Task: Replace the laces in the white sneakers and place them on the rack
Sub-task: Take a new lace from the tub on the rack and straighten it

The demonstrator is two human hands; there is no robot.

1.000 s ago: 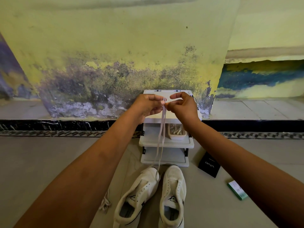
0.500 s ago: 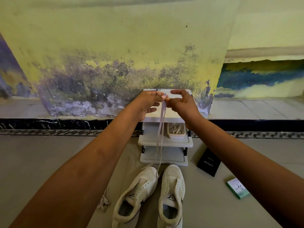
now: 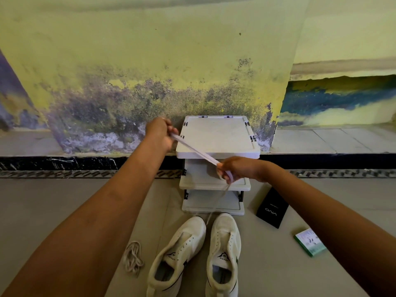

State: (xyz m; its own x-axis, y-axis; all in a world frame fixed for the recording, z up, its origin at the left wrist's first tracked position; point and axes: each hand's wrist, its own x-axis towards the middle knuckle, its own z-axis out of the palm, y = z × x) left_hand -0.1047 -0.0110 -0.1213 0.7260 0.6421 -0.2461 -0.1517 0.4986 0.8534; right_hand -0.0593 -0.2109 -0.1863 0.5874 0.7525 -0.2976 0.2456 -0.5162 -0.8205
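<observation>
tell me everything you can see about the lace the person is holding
The lace is a flat, pale strip, cloth by its look. The left hand grips one end; the right hand pinches it lower down, so it runs taut and slanted between them, before the white rack. Below the right hand it hangs slack toward the right sneaker.

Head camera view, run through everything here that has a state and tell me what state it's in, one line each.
Left hand: grips one end of the lace.
Right hand: pinches the lace lower down.
Lace: stretched taut between the hands, tail hanging toward the sneakers.
Left sneaker: on floor, unlaced.
Right sneaker: on floor, unlaced.
Old lace: bundled on floor.
Rack: upright, top shelf bare.
</observation>
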